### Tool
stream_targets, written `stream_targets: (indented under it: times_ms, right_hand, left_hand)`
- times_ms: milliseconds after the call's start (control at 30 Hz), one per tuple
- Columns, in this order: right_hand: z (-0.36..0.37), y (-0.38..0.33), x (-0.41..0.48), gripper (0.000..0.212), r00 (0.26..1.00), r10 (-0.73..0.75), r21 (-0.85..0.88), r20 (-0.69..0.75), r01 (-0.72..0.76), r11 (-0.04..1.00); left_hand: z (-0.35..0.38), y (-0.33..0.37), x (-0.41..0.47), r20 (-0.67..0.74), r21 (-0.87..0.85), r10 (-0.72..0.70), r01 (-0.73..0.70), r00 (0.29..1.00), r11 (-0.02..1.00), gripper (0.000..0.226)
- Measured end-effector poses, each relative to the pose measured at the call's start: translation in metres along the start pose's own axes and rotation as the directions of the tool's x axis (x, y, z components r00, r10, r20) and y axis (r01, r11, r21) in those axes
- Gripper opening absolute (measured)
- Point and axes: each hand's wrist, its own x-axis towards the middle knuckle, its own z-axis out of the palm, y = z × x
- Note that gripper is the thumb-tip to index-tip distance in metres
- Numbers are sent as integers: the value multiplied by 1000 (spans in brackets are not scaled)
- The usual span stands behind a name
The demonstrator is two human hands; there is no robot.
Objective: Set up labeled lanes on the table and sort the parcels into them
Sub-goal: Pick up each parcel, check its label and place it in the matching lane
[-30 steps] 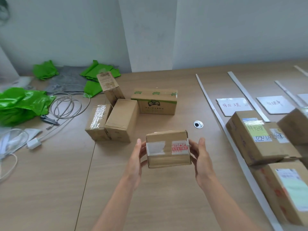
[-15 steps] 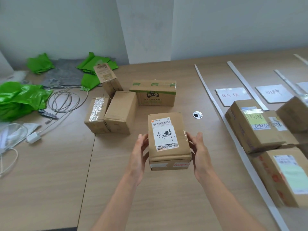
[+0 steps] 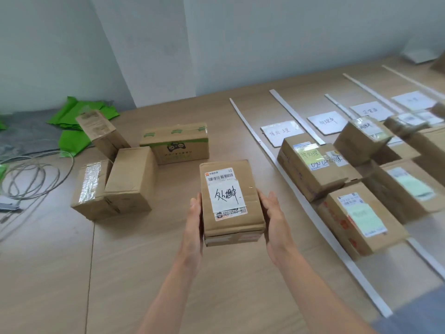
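I hold a small brown parcel [image 3: 231,201] above the table, its white handwritten label facing up. My left hand [image 3: 193,227] grips its left side and my right hand [image 3: 274,220] grips its right side. White strips [image 3: 260,143] mark lanes on the right, with white paper lane labels [image 3: 280,132] at their far ends. Several parcels lie in the lanes, among them one with a yellow note [image 3: 310,165] and one with a pale green label [image 3: 358,218]. Unsorted boxes [image 3: 127,179] sit in a cluster at the left.
A box with green tape [image 3: 175,143] and a tilted box [image 3: 101,131] stand behind the cluster. Green plastic bags [image 3: 77,126] and coiled grey cables [image 3: 31,174] lie at the far left. The wall runs along the table's back edge.
The parcel was tipped so that its labelled face now points up. The view swung right, bringing more lanes and parcels into sight.
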Motion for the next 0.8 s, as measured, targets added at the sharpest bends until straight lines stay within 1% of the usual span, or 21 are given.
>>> stream_targets:
  times_ms: [200,300,400,467,567,700,800]
  right_hand:
    - [-57,-32,-27,50,993,-68,22,-92,70,997]
    - [-91,-50,-41,46,984,-103,68,-147,114,991]
    - [-128,-68,-55,45,974,-116,104,-196,138,985]
    - [-157,-79,-65,48,970,-116,97,-215,140,985]
    - [-206,-94,-81,47,971,-124,92,-206,146,985]
    - [-279,-111,-99,47,962,-167,75,-215,187,980]
    - [-329,-123,-109,47,956,-173,45,-238,189,981]
  left_hand:
    - [60,-1,-2,164,66,6,-17,986,998,58]
    - [97,-4,-5,228,101,11,-35,974,994,57]
    - [142,-6,-12,263,117,19,-51,965,992,54]
    - [174,-12,-17,283,127,9,-47,959,991,53]
    - [223,-26,-29,307,138,11,-56,952,989,56]
    - [291,-48,-47,323,130,22,-67,946,989,54]
    - [337,-68,-57,322,132,2,-46,947,990,54]
